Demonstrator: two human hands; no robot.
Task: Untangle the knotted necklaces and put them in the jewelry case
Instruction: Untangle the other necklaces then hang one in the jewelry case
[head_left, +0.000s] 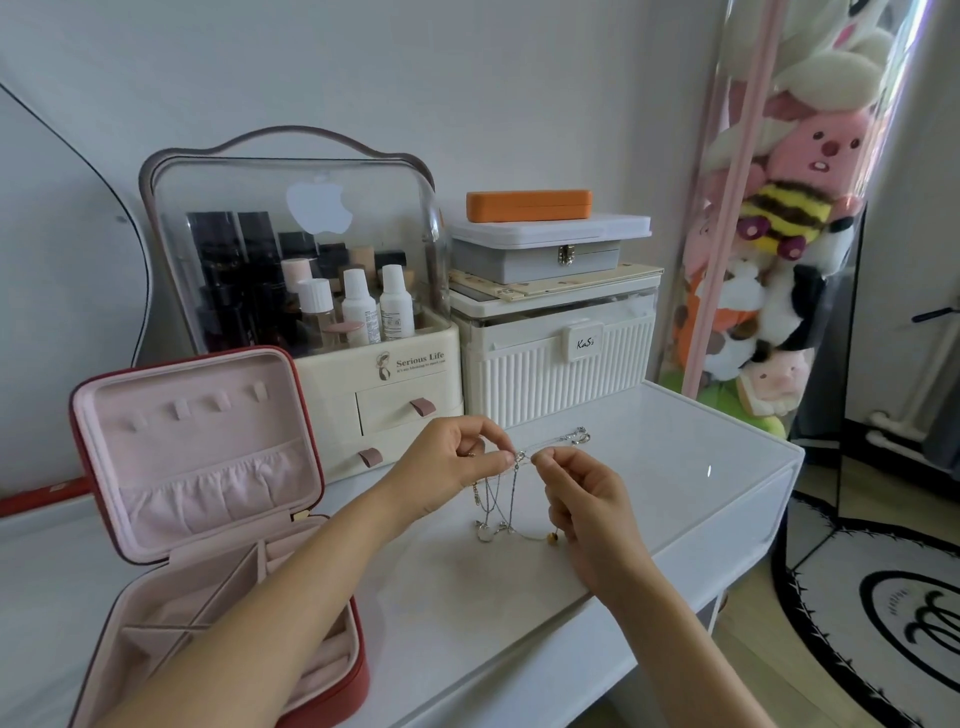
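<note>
Untangling is under way: thin silver knotted necklaces (506, 499) are pinched by left hand (452, 457) and right hand (587, 499) above the white tabletop's (675, 457) middle; the open red, pink-lined jewelry case (208, 493) at its left edge appears unfilled.

Soft, even daylight fills the room, brightest at the right edge where a streak of glare runs down the clear plastic tube (810, 218). A small bright glint sits near the right edge of the white desk (709, 470), and my arms cast only faint shadows on it. The wide lens bends the edges and corners, and the fine chains look slightly soft.
</note>
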